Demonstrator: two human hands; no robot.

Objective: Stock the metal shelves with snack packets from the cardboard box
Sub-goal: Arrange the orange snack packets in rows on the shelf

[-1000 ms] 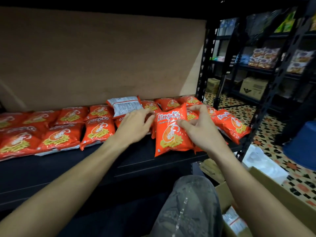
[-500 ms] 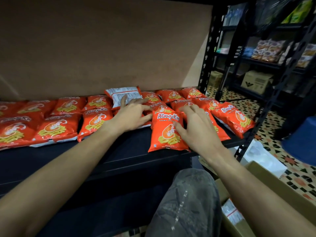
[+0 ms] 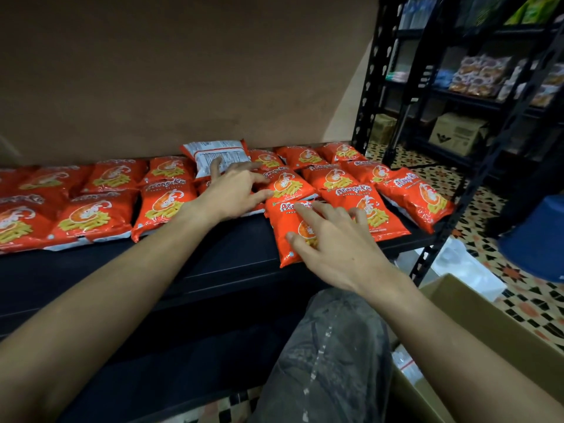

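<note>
Several orange prawn-cracker packets lie flat in rows on the black metal shelf (image 3: 213,264). One packet (image 3: 283,236) lies at the front, and my right hand (image 3: 332,242) rests on it with spread, straight fingers. My left hand (image 3: 232,190) lies flat on the packets just behind, fingers spread; one finger reaches a packet turned white side up (image 3: 213,152). The open cardboard box (image 3: 476,319) stands on the floor at the lower right, with a few packets showing inside it.
A brown board backs the shelf. Black shelf uprights (image 3: 366,87) stand at the right end. Beyond them are more racks with snack bags and cardboard boxes (image 3: 454,132). A blue object (image 3: 537,239) stands on the patterned tile floor. My knee (image 3: 329,355) is below the shelf front.
The front packet, held up on edge by both hands a second ago, now lies flat on the shelf. Both hands have let go and flattened onto the packets.
</note>
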